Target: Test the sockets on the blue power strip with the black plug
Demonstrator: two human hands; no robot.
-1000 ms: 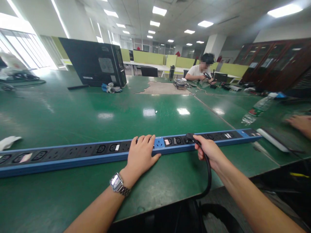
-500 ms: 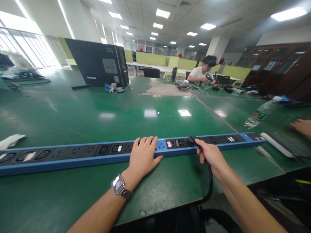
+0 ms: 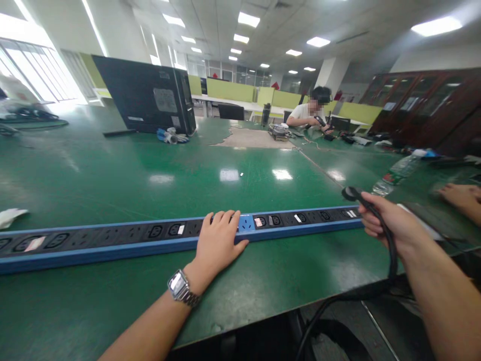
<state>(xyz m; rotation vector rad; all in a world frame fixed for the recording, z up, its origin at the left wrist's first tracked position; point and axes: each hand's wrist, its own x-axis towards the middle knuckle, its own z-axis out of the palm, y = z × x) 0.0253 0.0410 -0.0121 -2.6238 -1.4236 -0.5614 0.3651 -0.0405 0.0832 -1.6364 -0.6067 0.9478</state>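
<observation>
A long blue power strip [image 3: 124, 248] with black socket panels lies across the table before me. My left hand [image 3: 218, 240] is clasped over its middle, fingers on top and thumb along the near side, just left of a bright blue socket [image 3: 246, 223]. To the right and raised above the strip, my right hand [image 3: 391, 220] pinches a black power plug [image 3: 350, 193] close to where its cord begins. The plug is apart from the sockets. Its thick black cord [image 3: 392, 263] hangs down past the table's front edge.
A black computer case [image 3: 150, 95] stands behind left, gloves [image 3: 172, 135] beside it. A plastic bottle [image 3: 398, 173] and another person's hand [image 3: 460, 198] are at the right. Farther back, a person [image 3: 311, 113] handles a dark object. White tissue [image 3: 11, 217] lies at the left.
The plug has come out of the strip's socket; my right hand has carried it up and to the right. My left hand keeps its place on the strip.
</observation>
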